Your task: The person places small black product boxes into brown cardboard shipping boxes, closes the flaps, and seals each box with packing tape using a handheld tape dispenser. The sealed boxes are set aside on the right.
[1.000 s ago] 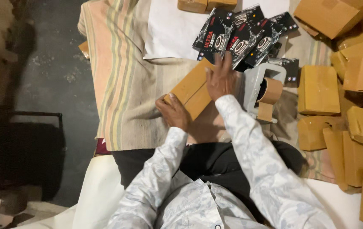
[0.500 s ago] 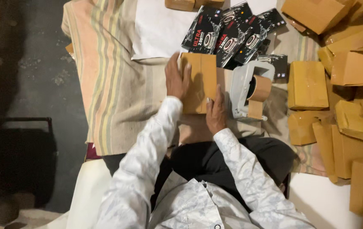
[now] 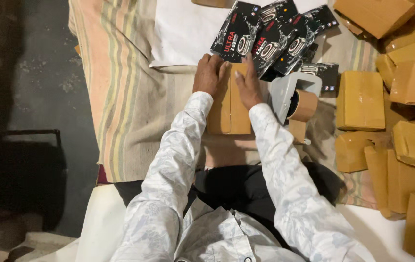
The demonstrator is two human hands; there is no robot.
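A flat brown cardboard parcel point(image 3: 230, 112) lies on the striped cloth point(image 3: 125, 97) in front of me. My left hand point(image 3: 210, 75) presses on its far left corner. My right hand point(image 3: 248, 83) rests flat on its far right part. Both hands lie palm down on the parcel, fingers pointing away from me. Just beyond the fingers lies a pile of black printed boxes point(image 3: 265, 36). A grey tape dispenser point(image 3: 292, 94) with a brown tape roll point(image 3: 304, 105) stands right of my right hand.
Many taped brown parcels point(image 3: 360, 99) are heaped at the right. A white sheet point(image 3: 183, 31) lies at the far side under the black boxes. Dark floor point(image 3: 37, 73) and a black frame point(image 3: 23, 133) are at the left.
The parcel has been turned lengthwise away from me. Both hands have slid forward onto its far end, side by side, from a grip at its near and far corners.
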